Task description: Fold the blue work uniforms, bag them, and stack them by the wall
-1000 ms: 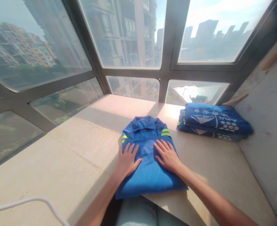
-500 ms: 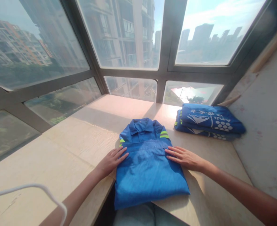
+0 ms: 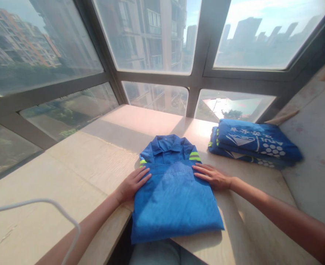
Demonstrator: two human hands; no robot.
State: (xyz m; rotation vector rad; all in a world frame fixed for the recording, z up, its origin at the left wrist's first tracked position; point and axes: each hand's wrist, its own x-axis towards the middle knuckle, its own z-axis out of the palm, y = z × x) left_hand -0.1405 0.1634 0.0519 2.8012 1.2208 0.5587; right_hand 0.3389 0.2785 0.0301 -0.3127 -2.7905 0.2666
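Observation:
A folded blue work shirt [image 3: 173, 191] with yellow reflective stripes lies collar away from me on the pale wooden sill [image 3: 90, 165]. My left hand [image 3: 132, 184] rests flat on its left edge, fingers stretched out toward the middle. My right hand [image 3: 212, 176] lies flat on the right edge, fingers pointing inward. Both hands are open and touch the cloth near the upper fold. The shirt's near end hangs slightly over the sill's front edge above my lap.
A stack of folded blue shirts [image 3: 255, 142] with white print sits at the back right by the window. A white cable [image 3: 54, 217] loops at the lower left. Window frames [image 3: 195, 79] bound the sill behind; a pale wall [image 3: 314, 162] stands at the right.
Both hands slid outward from the middle of the shirt to its left and right edges. The shirt stayed in place.

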